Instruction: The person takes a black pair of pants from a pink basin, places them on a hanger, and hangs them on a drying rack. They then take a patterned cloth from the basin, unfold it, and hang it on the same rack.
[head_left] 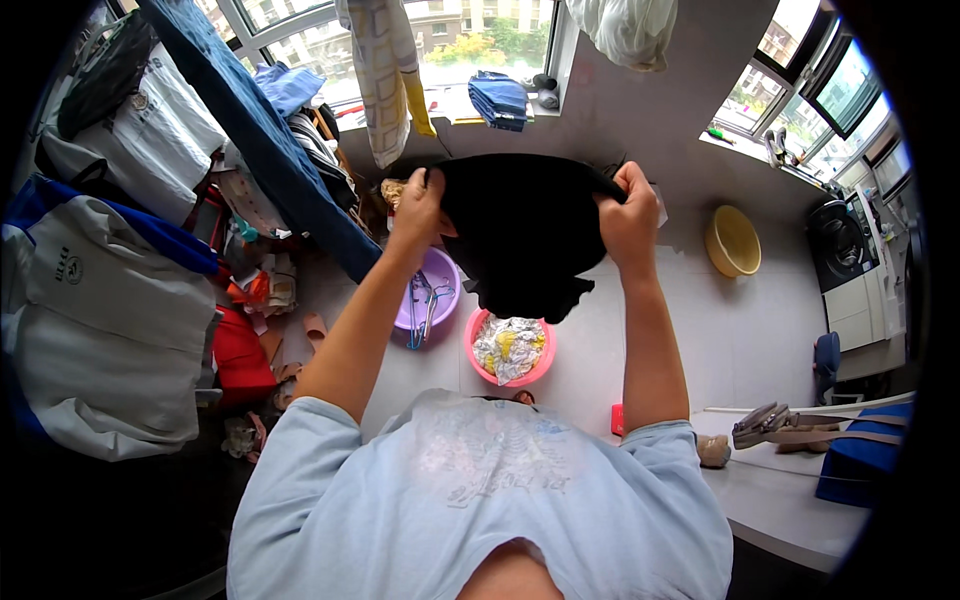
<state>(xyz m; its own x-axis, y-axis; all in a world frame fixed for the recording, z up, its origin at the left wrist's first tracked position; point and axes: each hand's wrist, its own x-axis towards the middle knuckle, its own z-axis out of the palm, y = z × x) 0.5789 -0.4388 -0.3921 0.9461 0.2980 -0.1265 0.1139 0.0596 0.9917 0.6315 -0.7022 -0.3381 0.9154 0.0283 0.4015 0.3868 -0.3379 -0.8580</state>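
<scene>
The left hand (421, 208) and right hand (630, 218), fingers clenched on opposite upper edges, hold aloft a black cloth (525, 225), seemingly soft, light and best gripped by its corners.

You're in a home laundry corner: clothes (165, 130) hang upper left, a purple basin (448, 285) sits mid-frame, a washing machine (842, 240) far right.

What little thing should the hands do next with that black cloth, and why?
Maybe give a gentle downward shake: the left hand and right hand hold the black cloth spread between them, but its bottom hangs unevenly.
</scene>
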